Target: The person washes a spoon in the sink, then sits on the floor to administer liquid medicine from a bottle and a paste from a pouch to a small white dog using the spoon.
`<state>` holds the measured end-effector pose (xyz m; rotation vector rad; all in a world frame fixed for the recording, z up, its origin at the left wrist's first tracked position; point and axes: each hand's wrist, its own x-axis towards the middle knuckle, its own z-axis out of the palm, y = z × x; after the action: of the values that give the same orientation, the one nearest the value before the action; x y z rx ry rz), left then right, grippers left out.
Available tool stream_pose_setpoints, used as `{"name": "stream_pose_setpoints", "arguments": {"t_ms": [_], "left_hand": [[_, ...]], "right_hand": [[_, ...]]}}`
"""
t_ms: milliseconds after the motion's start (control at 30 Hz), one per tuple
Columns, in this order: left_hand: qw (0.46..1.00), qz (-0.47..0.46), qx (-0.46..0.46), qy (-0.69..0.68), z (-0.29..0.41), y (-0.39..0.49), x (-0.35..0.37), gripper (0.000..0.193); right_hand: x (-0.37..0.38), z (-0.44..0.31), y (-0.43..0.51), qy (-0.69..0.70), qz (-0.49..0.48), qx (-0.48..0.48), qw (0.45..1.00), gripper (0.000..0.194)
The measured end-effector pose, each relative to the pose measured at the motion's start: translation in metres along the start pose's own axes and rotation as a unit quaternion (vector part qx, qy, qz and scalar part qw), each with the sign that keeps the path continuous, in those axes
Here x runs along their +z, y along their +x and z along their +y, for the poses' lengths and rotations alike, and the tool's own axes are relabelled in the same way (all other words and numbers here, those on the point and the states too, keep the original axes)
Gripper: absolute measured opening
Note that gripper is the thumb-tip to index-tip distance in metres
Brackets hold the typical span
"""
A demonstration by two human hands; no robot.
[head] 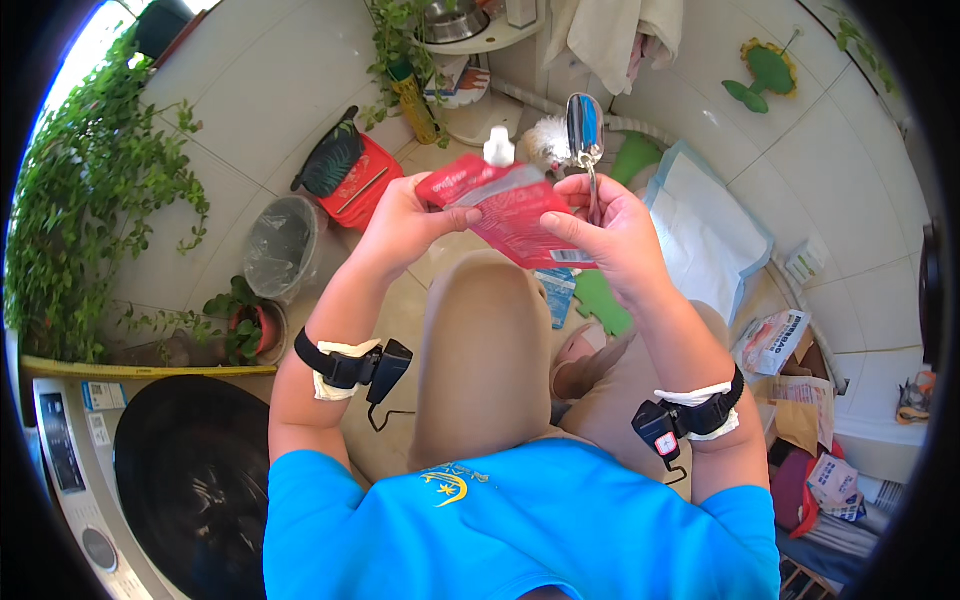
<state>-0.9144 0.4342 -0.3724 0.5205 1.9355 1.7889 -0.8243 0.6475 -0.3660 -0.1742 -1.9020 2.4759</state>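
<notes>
A red spouted pouch (510, 210) with a white cap is held up in front of me, above my knees. My left hand (416, 217) pinches its left corner between thumb and fingers. My right hand (611, 225) grips the pouch's right edge and also holds a shiny metal spoon (585, 131), its bowl pointing up and away from me. Just beyond the pouch and the spoon, a small white fluffy dog (546, 141) is partly visible, its body mostly hidden.
A lined waste bin (281, 247) and a red dustpan (364, 180) stand to the left. An absorbent pad (701, 225) lies at the right, near packages (776, 341). A round shelf (487, 37) is ahead; a front-loading washing machine (82, 480) is at lower left.
</notes>
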Motion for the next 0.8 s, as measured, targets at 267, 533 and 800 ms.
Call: {"name": "stream_pose_setpoints", "arguments": {"t_ms": [267,533,800], "left_hand": [[0.981,-0.016,0.063,-0.184,0.024,-0.042,0.026,0.035],[0.973,-0.072,0.077,-0.204,0.019,-0.068,0.077,0.047],[0.989,0.029,0.042,-0.138,0.013,-0.039,0.077,0.041]], "right_hand": [[0.006,-0.024,-0.051,0.036,-0.005,-0.016,0.999,0.034],[0.018,-0.029,-0.06,0.107,-0.022,-0.055,0.992,0.031],[-0.001,-0.019,-0.017,0.106,-0.09,-0.025,0.99,0.039]]}}
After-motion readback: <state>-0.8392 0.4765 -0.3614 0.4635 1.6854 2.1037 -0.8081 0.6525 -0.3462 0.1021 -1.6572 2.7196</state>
